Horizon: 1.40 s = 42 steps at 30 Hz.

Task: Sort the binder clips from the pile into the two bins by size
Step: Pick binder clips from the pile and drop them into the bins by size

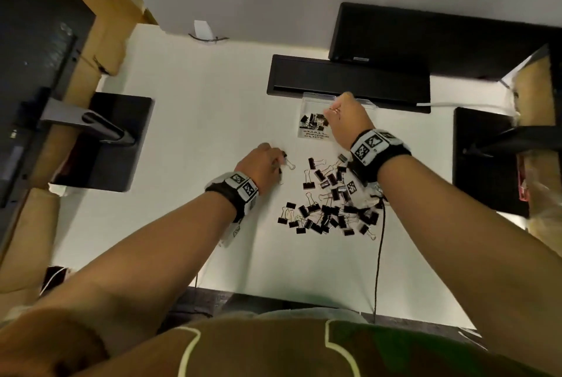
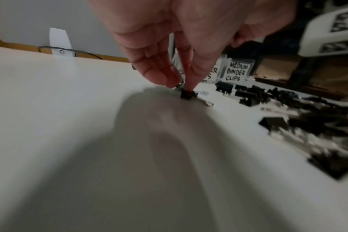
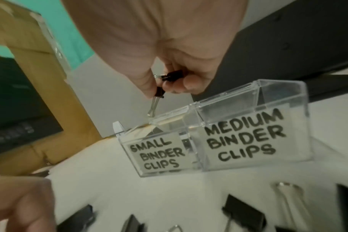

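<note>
Pinching a small black binder clip (image 2: 186,95) against the white table (image 1: 194,121), the left hand (image 1: 261,165) has its fingertips closed on the clip's body, left of the pile of binder clips (image 1: 330,204). Farther right, the right hand (image 1: 346,121) grips two small clips (image 3: 170,78) in curled fingers above the clear bin labelled SMALL BINDER CLIPS (image 3: 157,154), which touches the MEDIUM BINDER CLIPS bin (image 3: 246,138).

Even overhead light, desk (image 1: 194,121) bright white, no glare. My left hand (image 2: 169,47) throws a broad soft shadow toward the left wrist camera. Pile of binder clips (image 2: 308,125) smeared there at right edge. Right wrist view soft; near clips blurred. Head view bows at edges.
</note>
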Tool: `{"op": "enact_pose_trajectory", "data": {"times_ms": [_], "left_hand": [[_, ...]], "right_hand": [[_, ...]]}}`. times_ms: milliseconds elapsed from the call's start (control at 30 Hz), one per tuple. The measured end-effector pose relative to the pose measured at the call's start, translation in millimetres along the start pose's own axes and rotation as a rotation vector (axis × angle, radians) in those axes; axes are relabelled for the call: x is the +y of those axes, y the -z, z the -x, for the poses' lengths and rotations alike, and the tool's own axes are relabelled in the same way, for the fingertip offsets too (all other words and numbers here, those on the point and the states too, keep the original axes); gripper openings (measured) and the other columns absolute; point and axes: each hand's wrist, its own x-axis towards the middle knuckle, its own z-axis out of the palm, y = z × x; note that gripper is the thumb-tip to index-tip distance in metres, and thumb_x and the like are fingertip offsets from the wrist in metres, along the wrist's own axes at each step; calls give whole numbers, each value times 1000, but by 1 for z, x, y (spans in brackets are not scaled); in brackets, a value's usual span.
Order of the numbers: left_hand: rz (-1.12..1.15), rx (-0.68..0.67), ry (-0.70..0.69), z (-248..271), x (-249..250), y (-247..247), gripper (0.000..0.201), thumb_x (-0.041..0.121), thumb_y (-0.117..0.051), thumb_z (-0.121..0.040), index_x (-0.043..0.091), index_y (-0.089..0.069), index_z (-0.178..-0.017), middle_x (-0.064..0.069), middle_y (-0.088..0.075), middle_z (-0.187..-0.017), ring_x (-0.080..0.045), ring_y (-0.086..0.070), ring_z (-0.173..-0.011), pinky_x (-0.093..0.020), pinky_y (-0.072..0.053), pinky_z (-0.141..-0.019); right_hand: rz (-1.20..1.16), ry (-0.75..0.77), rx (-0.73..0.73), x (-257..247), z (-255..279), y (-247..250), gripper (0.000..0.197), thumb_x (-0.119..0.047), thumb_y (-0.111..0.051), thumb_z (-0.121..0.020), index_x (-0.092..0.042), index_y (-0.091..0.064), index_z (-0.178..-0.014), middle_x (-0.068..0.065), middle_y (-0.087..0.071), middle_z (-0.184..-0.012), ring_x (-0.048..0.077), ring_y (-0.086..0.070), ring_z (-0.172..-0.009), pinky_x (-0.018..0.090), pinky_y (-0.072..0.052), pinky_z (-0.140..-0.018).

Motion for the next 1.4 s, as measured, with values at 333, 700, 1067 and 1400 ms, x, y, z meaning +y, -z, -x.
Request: {"op": "enact_pose_trajectory", "data": {"times_ms": [333,700,1067,1400], "left_hand": [[-169,-48,-113,10,-9,-9,23,15,-45,-92,14,-59,-110,-9,-52,-117,-26,-54,-97,-34,-46,-76],[-154,-56,-134,25,-4,-6,14,6,-42,-90,0,-54,-94,-19,-55,-100,-34,-57,-83,-41,-49,-72],[-90,-123,0,58,6,-13,22,19,-33,-95,7,-49,-104,-13,-62,-86,-26,-52,-72,-37,-44,-67],[-242,-231,-1,74,3,-35,43,54,-51,-87,14,-51,-101,-6,-56,-105,-25,-57,-96,-37,-46,-75]], "right_hand": [[68,83,-7,2,13,-18,30,-18,-45,-95,-13,-50,-123,10,-45,-134,22,-52,-114,32,-46,-95],[249,273,-478,38,116,-67,8,-21,-60,-87,-17,-64,-93,-7,-44,-90,12,-47,-88,29,-46,-79],[194,319,-418,29,114,-73,32,-9,-53,-88,-20,-59,-118,1,-52,-111,18,-45,-111,37,-47,-92],[339,336,-425,31,112,-88,22,-11,-56,-90,-9,-58,-112,7,-52,-116,21,-47,-112,35,-45,-92]]}}
